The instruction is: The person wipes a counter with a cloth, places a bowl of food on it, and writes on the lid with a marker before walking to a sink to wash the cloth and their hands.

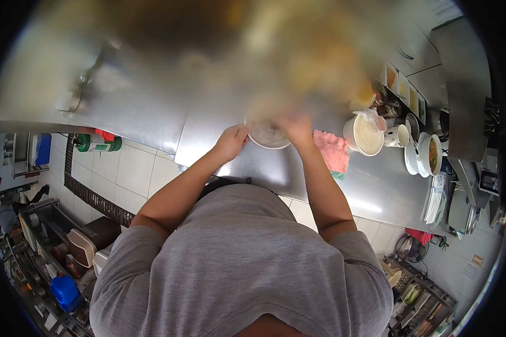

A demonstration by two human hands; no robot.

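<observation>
A round, pale bowl (270, 139) stands on the steel counter in front of my body. Its upper part is lost in a blurred smear. My left hand (231, 142) is at the bowl's left rim, its fingers closed in a pinch at the edge. My right hand (296, 128) reaches over the bowl's right side, and its fingertips are hidden in the blur. Just right of the bowl, a pink cloth (330, 151) with a green edge lies on the counter.
To the right are a large white tub (364, 136), a white cup (397, 136) and a bowl of food (434, 155). The steel counter (360, 194) runs across the view. Shelves with a blue container (66, 292) stand lower left.
</observation>
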